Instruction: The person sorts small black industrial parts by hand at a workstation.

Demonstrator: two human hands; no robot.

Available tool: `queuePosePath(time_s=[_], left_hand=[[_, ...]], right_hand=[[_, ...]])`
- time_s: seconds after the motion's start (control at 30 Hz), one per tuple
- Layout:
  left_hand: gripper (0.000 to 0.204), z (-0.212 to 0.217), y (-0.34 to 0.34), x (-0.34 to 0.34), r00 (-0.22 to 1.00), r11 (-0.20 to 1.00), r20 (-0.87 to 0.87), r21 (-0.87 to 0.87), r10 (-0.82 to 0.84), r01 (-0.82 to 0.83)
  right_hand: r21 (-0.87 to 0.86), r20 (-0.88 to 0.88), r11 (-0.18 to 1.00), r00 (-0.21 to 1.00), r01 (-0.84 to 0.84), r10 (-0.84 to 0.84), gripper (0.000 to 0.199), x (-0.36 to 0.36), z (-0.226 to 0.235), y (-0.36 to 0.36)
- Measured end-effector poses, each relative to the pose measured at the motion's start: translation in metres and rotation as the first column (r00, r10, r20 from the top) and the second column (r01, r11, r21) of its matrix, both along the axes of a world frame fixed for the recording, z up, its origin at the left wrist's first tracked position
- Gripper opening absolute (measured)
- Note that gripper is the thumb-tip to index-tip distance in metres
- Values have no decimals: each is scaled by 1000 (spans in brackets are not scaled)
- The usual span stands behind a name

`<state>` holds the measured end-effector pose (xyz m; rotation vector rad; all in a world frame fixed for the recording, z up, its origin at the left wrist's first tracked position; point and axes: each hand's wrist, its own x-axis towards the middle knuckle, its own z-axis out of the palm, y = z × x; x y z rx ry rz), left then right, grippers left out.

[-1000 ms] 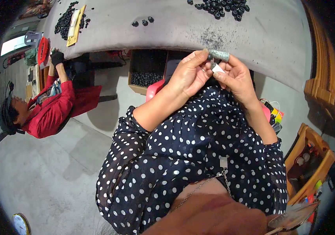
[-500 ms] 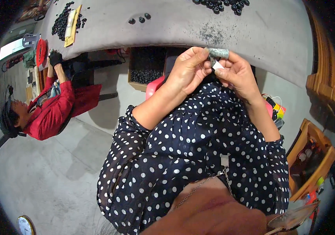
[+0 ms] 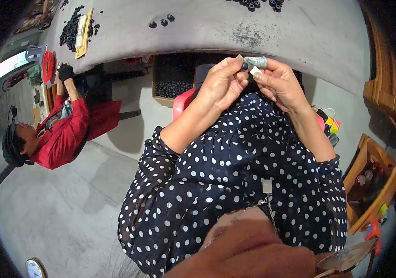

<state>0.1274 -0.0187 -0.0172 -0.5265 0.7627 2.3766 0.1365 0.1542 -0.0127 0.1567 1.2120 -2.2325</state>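
Observation:
My left hand [image 3: 222, 84] is closed, its thumb and fingertips pinching a small black round part [image 3: 244, 66]. Close beside it, my right hand [image 3: 285, 88] grips a small flat white piece [image 3: 255, 70] between thumb and fingers. A grey-green speckled sleeve [image 3: 257, 62] covers the end of my right index finger and reaches across to the black part. Both hands are just in front of the table edge, above my lap. How the white piece meets the black part is too small to tell.
On the grey-covered table [image 3: 198, 32] lie three black parts [image 3: 163, 22], dark crumbs [image 3: 249, 36] and a black pile [image 3: 70, 30] beside a yellow strip [image 3: 83, 34]. Below stands a box of black parts [image 3: 172, 88]. At left sits a co-worker in red [image 3: 66, 134]; a wooden chair [image 3: 371, 185] stands right.
The black part now shows at my left fingertips. My right hand has shifted slightly, and the white piece sits a little higher and tilted differently.

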Motion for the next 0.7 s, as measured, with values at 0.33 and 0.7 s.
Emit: queuePosePath(time_s=[0.33,0.7], left_hand=[[21,-12,-3,4,999,995,-35,104,-1,4],[24,-11,-4,4,995,986,95,167,-7,-9]], right_hand=[[57,-140,998,990,-21,28,35,3,11,-5],[55,-104,998,993,-44,49,33,2,11,-3]])
